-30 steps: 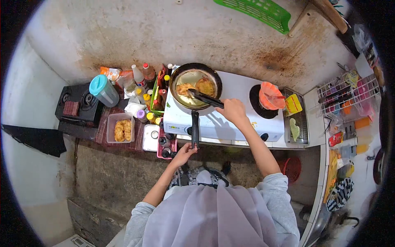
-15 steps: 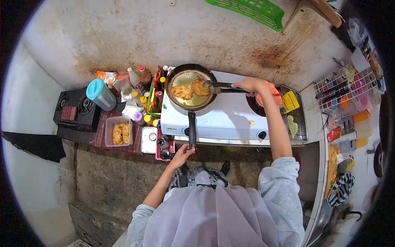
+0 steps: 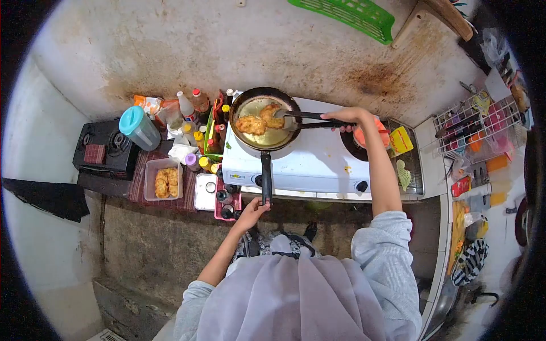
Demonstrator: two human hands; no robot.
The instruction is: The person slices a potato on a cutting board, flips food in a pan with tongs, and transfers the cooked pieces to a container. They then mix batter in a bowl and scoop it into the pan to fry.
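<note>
A frying pan with oil sits on the left side of the white gas stove, its black handle pointing toward me. My left hand grips the end of that handle between thumb and fingers. Black-handled tongs are held in my right hand, reaching in over the pan's right rim. Their metal tips touch one browned fried piece, which is tilted against a second fried piece lying in the oil.
A plastic container with fried pieces stands left of the stove. Several sauce bottles, a blue-lidded jug and a black stove are also at left. An orange bowl rests on the right burner.
The tongs have shifted slightly, and the right fried piece has turned and moved left against the other piece. My left hand stays on the pan handle.
</note>
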